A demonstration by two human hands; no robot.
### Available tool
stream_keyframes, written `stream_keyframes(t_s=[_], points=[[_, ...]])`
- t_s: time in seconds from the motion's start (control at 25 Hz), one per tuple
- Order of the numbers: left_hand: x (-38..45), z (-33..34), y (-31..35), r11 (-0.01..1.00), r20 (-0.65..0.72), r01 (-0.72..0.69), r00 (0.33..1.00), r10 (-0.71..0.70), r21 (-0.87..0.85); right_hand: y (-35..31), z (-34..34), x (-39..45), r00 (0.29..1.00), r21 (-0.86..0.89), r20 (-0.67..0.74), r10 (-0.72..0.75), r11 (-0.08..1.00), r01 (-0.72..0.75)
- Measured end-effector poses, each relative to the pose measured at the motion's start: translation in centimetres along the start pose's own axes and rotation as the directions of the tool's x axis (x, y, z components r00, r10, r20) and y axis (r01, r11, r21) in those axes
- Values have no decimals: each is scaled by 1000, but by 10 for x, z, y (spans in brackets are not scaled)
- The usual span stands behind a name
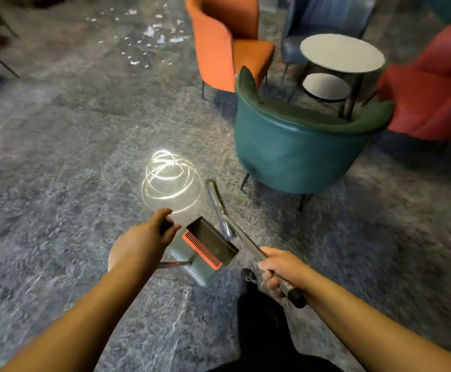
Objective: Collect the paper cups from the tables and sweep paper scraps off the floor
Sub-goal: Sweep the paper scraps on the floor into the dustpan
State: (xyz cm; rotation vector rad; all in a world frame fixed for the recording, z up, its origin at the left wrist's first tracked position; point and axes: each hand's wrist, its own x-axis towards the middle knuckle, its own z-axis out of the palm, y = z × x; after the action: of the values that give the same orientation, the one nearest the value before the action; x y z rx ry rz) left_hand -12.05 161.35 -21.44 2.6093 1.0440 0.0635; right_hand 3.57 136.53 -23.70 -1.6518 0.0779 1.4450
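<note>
Paper scraps (149, 36) lay scattered on the floor (57, 157), well ahead of both hands. The right hand (280, 269) grasped the broom (235, 229), its long handle angled forward-left, head down. The left hand (141, 242) clenched the dustpan (208, 248) handle, pan hanging just beside, seemingly carried ready for sweeping.

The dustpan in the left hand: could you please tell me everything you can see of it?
The dustpan is a dark, boxy scoop, seemingly plastic or metal, with a red-orange comb strip along one edge and a ribbed grey lip below it. It hangs above the grey floor, tilted. A thin metal handle runs from it toward the left hand, which grips its dark top end. The broom passes close beside it; contact is unclear.
</note>
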Motion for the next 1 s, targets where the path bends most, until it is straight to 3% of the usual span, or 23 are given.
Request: stream_keyframes(t_s=[0.32, 0.6, 0.76, 1.0], points=[[164, -32, -43, 977, -77, 214, 974, -214, -7, -188, 14, 133, 987, -141, 151, 52, 990, -31], [273, -76, -85, 941, -200, 330, 920, -337, -71, -328, 59, 219, 975, -225, 224, 14, 974, 38], [353, -97, -132, 932, -263, 345, 894, -363, -112, -403, 99, 277, 976, -241, 217, -2, 969, 55], [496, -136, -209, 950, -244, 294, 919, -311, -102, -516, 165, 357, 983, -214, 186, 8, 976, 33]])
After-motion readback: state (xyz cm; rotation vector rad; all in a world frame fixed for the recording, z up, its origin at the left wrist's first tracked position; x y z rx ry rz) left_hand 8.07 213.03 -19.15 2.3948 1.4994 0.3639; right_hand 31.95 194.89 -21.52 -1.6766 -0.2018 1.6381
